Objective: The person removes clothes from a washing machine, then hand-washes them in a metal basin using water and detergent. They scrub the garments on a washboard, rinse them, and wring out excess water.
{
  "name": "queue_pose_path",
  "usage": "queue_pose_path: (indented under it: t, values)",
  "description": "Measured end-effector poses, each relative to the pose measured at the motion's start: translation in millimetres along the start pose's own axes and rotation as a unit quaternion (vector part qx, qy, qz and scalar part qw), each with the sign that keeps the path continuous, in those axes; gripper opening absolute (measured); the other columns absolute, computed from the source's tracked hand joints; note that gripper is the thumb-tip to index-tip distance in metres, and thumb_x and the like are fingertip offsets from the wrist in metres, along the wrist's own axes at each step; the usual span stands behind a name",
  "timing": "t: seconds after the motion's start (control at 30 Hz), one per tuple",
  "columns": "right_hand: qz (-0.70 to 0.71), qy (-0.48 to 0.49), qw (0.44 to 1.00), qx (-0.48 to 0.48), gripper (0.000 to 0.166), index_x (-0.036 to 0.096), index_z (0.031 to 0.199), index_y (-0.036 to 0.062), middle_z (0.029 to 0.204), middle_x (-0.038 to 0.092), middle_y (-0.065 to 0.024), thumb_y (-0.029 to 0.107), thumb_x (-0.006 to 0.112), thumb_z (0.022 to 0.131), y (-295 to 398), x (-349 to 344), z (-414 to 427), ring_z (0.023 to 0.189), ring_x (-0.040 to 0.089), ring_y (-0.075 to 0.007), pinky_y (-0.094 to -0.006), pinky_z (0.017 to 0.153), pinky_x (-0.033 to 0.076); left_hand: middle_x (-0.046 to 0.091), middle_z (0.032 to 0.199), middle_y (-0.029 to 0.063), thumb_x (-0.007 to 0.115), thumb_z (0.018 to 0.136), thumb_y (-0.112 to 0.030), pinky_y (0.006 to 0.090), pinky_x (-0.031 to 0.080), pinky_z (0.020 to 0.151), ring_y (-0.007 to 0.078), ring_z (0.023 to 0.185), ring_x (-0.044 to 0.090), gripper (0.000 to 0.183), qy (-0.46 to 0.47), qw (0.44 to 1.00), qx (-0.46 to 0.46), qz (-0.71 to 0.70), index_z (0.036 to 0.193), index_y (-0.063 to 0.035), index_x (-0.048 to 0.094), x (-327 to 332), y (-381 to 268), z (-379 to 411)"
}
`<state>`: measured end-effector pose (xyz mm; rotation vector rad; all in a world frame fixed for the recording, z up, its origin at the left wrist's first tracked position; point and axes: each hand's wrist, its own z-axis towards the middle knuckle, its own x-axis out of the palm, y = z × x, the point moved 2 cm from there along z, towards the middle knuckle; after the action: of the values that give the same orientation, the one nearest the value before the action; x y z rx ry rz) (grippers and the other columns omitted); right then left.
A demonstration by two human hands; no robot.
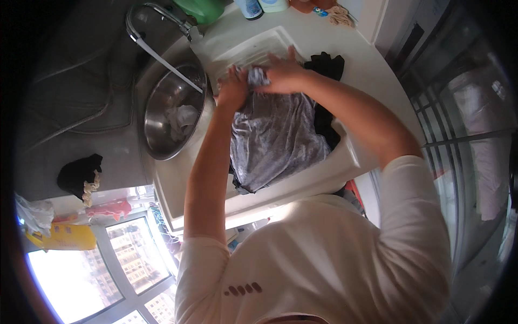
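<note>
A wet grey garment (279, 137) lies over the white laundry sink with a built-in washboard (255, 46). Its far end is bunched between my hands at the ridges. My left hand (234, 87) presses on the left of this bunch, fingers bent and slightly blurred. My right hand (283, 73) rests on the right of the bunch, its fingers spread and its palm on the cloth. Black cloth (325, 67) shows beyond my right wrist and under the garment's right side. Water runs from the faucet (135, 36) into a steel basin (156, 148) that holds pale cloth (182, 117).
Bottles (249, 8) and a green container (202, 10) stand at the back of the counter. A dark cloth item (79, 176) hangs at the left, above a yellow bag (66, 238) near the window. Glass panels (465, 150) are on the right.
</note>
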<state>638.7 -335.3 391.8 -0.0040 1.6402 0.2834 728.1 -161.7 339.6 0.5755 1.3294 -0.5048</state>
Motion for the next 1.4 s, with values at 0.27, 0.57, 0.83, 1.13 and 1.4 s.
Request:
queue_pose_path:
  t: [0.27,0.57,0.83,1.13,1.4]
  values:
    - [-0.033,-0.069,0.965,-0.253,0.055,0.048,0.139,0.0305,0.157,0.021,-0.0045,0.037,0.062,0.086,22.7,3.8,-120.4,0.144,0.011,-0.0418,-0.0629,0.106,0.029,0.026,0.153,0.0177,0.056,0.091,-0.027,0.0568,0.029,0.108,0.0468,0.137,0.028,0.070,0.006,0.996,0.064,-0.057,0.147,0.0003,0.026,-96.4,-83.7,-153.2]
    - [0.055,-0.094,0.994,0.018,0.076,0.036,0.146,0.0168,0.157,0.021,-0.0062,0.069,0.029,0.091,10.6,18.0,24.3,0.144,0.020,-0.0315,-0.0681,0.109,0.004,0.023,0.156,0.0092,0.030,0.100,-0.041,0.0698,0.029,0.100,0.0363,0.142,0.024,0.056,-0.003,0.998,-0.048,-0.049,0.148,-0.0128,0.028,32.9,35.8,-4.6]
    - [-0.053,-0.142,0.958,-0.242,0.053,0.051,0.134,0.0254,0.152,0.029,-0.0048,0.043,0.062,0.086,31.8,12.5,-151.0,0.141,0.018,-0.0408,-0.0767,0.095,0.028,0.021,0.156,0.0152,0.064,0.083,-0.024,0.0606,0.033,0.101,0.0421,0.137,0.031,0.081,0.019,0.992,0.088,-0.093,0.150,-0.0070,0.022,-113.2,-96.9,-178.3]
    - [0.004,-0.129,0.991,0.033,0.086,0.024,0.151,0.0259,0.157,0.021,-0.0049,0.080,0.016,0.085,-19.1,21.3,54.6,0.146,0.011,-0.0291,-0.0614,0.113,0.000,0.020,0.156,0.0155,0.028,0.101,-0.042,0.0627,0.028,0.106,0.0390,0.141,0.025,0.055,-0.014,0.993,-0.072,-0.096,0.149,-0.0151,0.027,25.4,21.3,1.5]
    - [0.015,-0.058,0.967,-0.247,0.068,0.027,0.147,0.0425,0.157,0.020,-0.0015,0.049,0.059,0.088,23.9,1.3,-95.0,0.142,0.023,-0.0390,-0.0732,0.104,0.018,0.023,0.154,0.0195,0.052,0.093,-0.029,0.0503,0.037,0.104,0.0435,0.134,0.035,0.062,-0.015,0.989,0.078,-0.122,0.145,-0.0018,0.031,-90.3,-69.6,-145.0]
